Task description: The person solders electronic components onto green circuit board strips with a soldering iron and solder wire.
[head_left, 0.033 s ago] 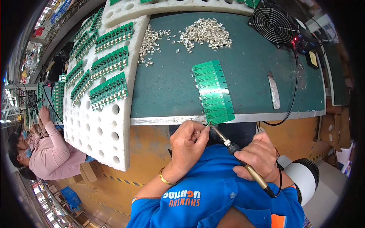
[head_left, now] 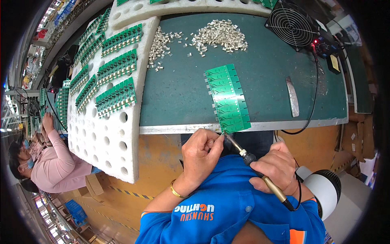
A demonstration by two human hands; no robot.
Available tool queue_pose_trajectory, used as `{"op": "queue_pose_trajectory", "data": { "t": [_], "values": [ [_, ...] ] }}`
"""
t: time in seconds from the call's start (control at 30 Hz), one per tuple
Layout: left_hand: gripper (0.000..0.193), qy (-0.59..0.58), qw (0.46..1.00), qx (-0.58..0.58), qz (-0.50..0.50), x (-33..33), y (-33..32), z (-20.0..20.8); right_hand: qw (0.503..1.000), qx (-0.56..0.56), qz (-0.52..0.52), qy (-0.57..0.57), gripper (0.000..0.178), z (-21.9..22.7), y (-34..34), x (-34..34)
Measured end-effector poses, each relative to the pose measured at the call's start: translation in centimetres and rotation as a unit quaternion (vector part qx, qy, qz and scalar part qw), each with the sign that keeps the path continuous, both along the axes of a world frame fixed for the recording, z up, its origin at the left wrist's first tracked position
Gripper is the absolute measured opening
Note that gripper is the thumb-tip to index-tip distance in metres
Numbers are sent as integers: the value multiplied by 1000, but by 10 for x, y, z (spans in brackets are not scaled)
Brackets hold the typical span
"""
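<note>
A soldering iron (head_left: 266,181) lies in my right hand (head_left: 277,168), its fingers wrapped round the handle. Its tip meets the near left corner of a green circuit board panel (head_left: 227,99), which lies on the bench with its near end at the front edge. Small pins stick out along the panel's left side. At that same corner my left hand (head_left: 202,152) pinches a thin solder wire (head_left: 210,141), mostly hidden by the fingers. White pin connectors (head_left: 221,35) sit in a loose heap beyond the panel.
White foam trays (head_left: 103,138) with round holes carry several populated green boards (head_left: 118,65) at left. A black fan (head_left: 290,24) and a control box (head_left: 325,46) with a cable stand at far right. A bent metal strip (head_left: 292,97) lies nearby. Another person (head_left: 59,164) works at left.
</note>
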State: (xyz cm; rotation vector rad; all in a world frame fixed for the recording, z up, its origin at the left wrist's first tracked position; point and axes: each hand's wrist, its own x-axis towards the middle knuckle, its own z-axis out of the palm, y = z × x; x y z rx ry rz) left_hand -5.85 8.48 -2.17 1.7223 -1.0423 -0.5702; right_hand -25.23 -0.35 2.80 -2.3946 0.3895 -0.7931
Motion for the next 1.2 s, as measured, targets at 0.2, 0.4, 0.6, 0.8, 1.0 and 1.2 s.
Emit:
{"op": "queue_pose_trajectory", "data": {
  "t": [0.2,0.4,0.6,0.8,1.0,1.2],
  "values": [
    [17,-13,1000,-9,-2,0,-2,-1,1000,5,-4,-2,41,-1,1,-2],
    [17,-11,1000,-4,0,-1,-2,-1,1000,7,1,-7,39,-2,0,-3],
    [17,-3,1000,-10,2,0,0,-2,1000,13,-7,-27,34,-2,-3,-5],
    [16,-12,1000,-18,9,1,0,-1,999,27,-6,-32,31,-5,-6,-2],
    [16,-18,1000,-8,23,0,0,-1,998,46,-6,-47,27,-8,-10,-1],
    [15,-12,1000,0,20,0,0,-1,997,57,-14,-53,20,-6,-11,3]
  ]
}}
